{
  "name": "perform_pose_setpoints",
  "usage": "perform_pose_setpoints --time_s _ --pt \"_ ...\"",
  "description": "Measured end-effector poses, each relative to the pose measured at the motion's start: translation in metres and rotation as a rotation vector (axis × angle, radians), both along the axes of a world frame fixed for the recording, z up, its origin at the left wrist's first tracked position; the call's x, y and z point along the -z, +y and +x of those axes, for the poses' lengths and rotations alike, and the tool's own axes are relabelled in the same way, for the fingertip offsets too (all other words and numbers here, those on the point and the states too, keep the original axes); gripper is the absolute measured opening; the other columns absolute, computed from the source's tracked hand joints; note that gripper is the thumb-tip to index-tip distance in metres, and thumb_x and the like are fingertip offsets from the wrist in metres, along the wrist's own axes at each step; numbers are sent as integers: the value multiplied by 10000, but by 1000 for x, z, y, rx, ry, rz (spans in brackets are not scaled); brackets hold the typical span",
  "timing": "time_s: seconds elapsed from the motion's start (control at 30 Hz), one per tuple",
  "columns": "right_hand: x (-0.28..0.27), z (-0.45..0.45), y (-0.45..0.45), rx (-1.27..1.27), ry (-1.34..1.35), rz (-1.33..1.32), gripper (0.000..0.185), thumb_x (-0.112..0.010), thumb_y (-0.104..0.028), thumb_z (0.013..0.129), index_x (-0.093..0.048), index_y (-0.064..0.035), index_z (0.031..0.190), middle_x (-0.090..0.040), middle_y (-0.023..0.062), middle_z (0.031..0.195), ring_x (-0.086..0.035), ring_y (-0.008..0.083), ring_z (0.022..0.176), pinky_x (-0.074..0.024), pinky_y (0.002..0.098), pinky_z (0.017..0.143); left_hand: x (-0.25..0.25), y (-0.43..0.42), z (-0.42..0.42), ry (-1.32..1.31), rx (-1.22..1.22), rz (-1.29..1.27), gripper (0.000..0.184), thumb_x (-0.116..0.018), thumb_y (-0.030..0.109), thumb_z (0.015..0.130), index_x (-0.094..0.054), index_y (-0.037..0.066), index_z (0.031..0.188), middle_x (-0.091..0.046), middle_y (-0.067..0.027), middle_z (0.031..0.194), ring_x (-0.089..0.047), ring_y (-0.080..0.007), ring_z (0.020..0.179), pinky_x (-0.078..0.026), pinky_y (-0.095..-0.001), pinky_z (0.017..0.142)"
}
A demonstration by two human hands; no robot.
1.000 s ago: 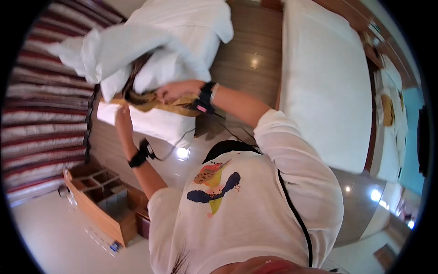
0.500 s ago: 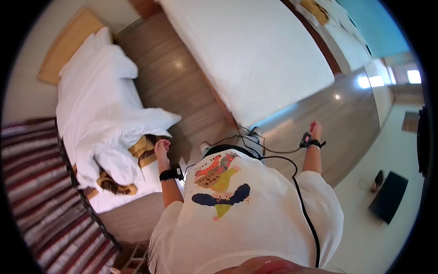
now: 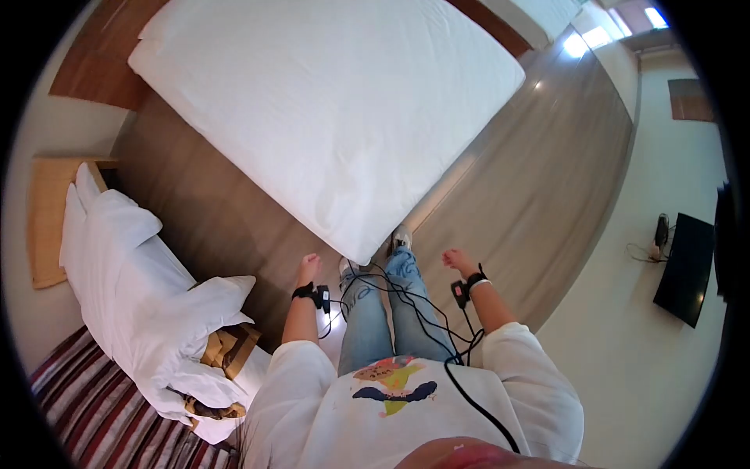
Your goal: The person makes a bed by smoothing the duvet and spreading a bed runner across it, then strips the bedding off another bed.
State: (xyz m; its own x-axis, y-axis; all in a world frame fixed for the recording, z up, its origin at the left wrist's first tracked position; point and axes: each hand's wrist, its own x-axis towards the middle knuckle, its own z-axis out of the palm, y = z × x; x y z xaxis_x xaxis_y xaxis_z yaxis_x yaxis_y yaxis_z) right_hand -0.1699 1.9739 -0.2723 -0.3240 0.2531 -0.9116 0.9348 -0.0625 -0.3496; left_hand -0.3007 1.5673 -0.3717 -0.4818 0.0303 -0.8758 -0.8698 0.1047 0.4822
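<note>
My left hand (image 3: 310,268) is raised in front of my body, left of my legs, its fingers curled with nothing visible in them. On the other side, my right hand (image 3: 458,261) hangs over the wooden floor, also with curled fingers and no object showing. Both wrists wear black straps with small devices, joined by black cables (image 3: 422,310). Nearest to both hands is the corner of a large bed with a smooth white sheet (image 3: 336,117). A smaller bed with a rumpled white duvet (image 3: 141,289) lies to the left, with a brown and gold cloth (image 3: 230,349) partly under it.
A wooden headboard (image 3: 48,223) stands at the far left, above a striped curtain (image 3: 101,406). At the right, a black television (image 3: 685,270) is on the wall. Grey-brown flooring (image 3: 539,180) runs along the large bed. My shoes touch the floor by its corner.
Both hands have left the smaller bed's cloth and duvet, which they were at a second ago. The view has turned towards the large bed, and my legs now show.
</note>
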Motion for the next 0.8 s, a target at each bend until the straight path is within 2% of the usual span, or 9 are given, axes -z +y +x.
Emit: perform_pose_setpoints --time_s 0.2,0.3,0.33,0.37,0.43,0.53,0.6,0.67,0.8 --pt "173 -14 -62 -275 311 221 249 -479 -298 710 -540 -58 730 -533 15 661 -489 103 601 -375 231 506 98 21 11 -205 178 -71 205 -524 141 702 -461 13 848 -478 -42 686 -458 -123 531 -384 -228 428" --pt "124 -63 -96 -80 83 112 305 -489 -348 709 -547 -49 731 -531 21 662 -489 111 610 -378 241 507 101 38 19 -236 270 56 139 -528 167 707 -502 38 753 -476 -29 657 -447 -113 516 -372 -221 412" --pt "109 -71 -94 88 -77 29 337 -493 -374 708 -552 -43 730 -530 26 669 -488 114 617 -385 255 515 72 64 19 -204 100 42 144 -538 151 698 -518 8 706 -487 -35 611 -441 -107 488 -355 -227 405" --pt "109 -70 -90 89 -79 30 337 -493 -374 708 -552 -43 730 -530 26 669 -488 114 617 -385 255 515 50 83 20 -172 -70 26 160 -547 136 689 -533 -21 659 -497 -42 565 -435 -101 459 -338 -233 398" --pt "113 -67 -87 64 49 202 391 -517 -354 688 -555 33 735 -549 183 735 -532 251 668 -426 326 567 34 96 27 -135 -38 -39 169 -552 143 689 -539 -22 656 -498 -41 559 -438 -97 459 -340 -231 399" --pt "98 -68 -88 -246 6 583 388 -519 -361 679 -566 23 708 -549 193 742 -533 285 718 -416 364 621 39 87 38 -80 32 -137 229 -565 194 683 -553 -28 627 -516 -45 527 -471 -113 456 -360 -246 418" --pt "111 -64 -82 -242 5 556 382 -516 -360 679 -566 16 719 -546 196 747 -523 301 743 -407 375 646 51 72 41 68 437 -264 269 -570 236 667 -558 -19 581 -535 -66 506 -504 -144 462 -382 -270 448" --pt "124 -60 -83 -238 4 528 376 -513 -360 678 -567 8 729 -543 198 751 -514 316 769 -398 386 671 69 61 47 81 419 -240 279 -573 249 658 -557 -13 564 -542 -71 509 -514 -152 468 -387 -274 462" --pt "120 -60 -87 -226 114 611 275 -567 -234 660 -520 37 646 -513 174 579 -495 295 589 -370 349 536 67 57 43 189 418 -228 249 -577 226 637 -540 0 537 -534 -105 514 -516 -213 482 -390 -306 480"
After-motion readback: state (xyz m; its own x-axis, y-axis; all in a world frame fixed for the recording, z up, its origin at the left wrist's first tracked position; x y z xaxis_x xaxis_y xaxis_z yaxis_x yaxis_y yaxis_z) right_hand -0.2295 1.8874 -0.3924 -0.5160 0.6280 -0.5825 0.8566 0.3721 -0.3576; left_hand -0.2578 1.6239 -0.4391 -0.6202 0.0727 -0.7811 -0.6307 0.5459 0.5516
